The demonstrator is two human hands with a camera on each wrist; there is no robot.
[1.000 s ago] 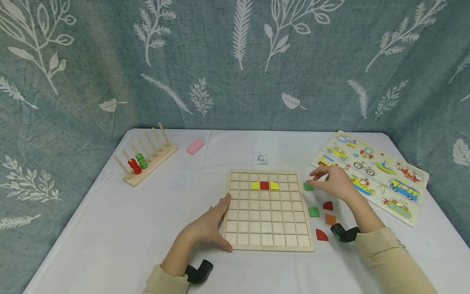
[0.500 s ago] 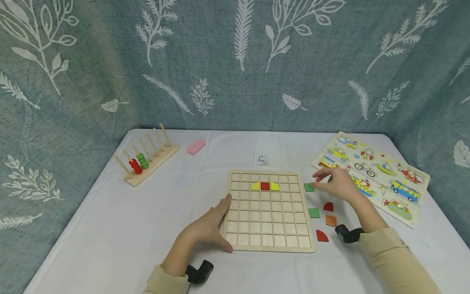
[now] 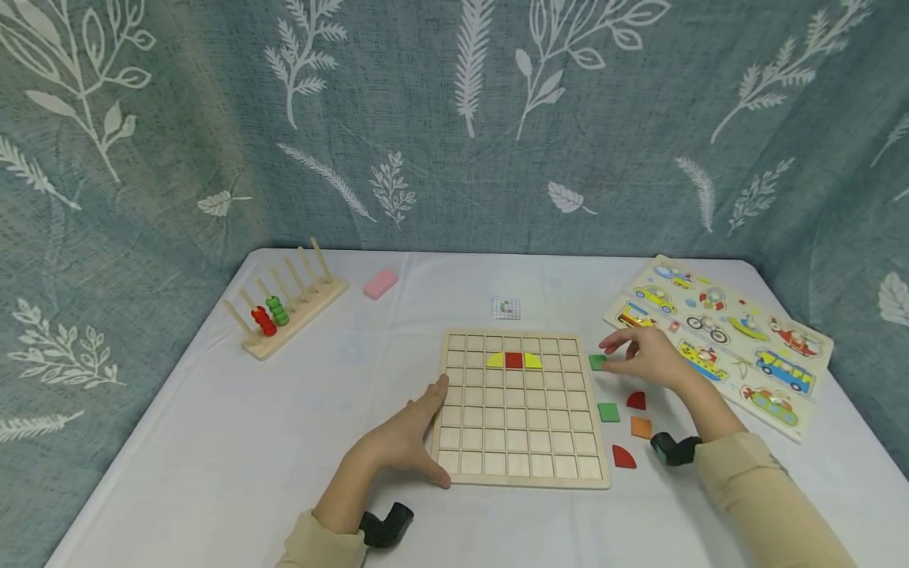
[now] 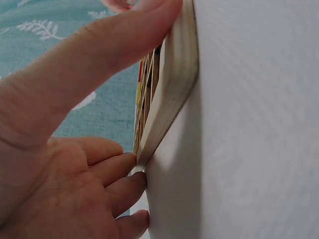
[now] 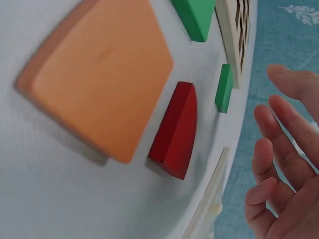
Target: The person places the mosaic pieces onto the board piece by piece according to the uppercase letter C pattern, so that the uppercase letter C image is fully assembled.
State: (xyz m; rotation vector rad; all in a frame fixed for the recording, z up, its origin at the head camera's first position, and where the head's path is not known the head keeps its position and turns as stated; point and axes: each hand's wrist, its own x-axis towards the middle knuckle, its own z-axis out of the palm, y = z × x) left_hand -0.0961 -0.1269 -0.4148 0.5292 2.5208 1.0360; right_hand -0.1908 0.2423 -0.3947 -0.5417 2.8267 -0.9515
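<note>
Left hand (image 3: 405, 442) braced flat on the grid board's (image 3: 521, 410) near-left edge, fingers straight; right hand (image 3: 649, 359) loose and empty beside the far green tile (image 3: 597, 361) just right of the board — best pinched by its side edges, lifted level; board kept pinned.

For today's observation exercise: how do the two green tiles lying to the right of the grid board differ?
The far green tile lies beside the board's upper rows, at the right hand's fingertips; the near green tile lies further down, with no hand at it. In the right wrist view the far tile looks smaller, the near one is cut off. Both are green, flat on the table and outside the grid board.
</note>
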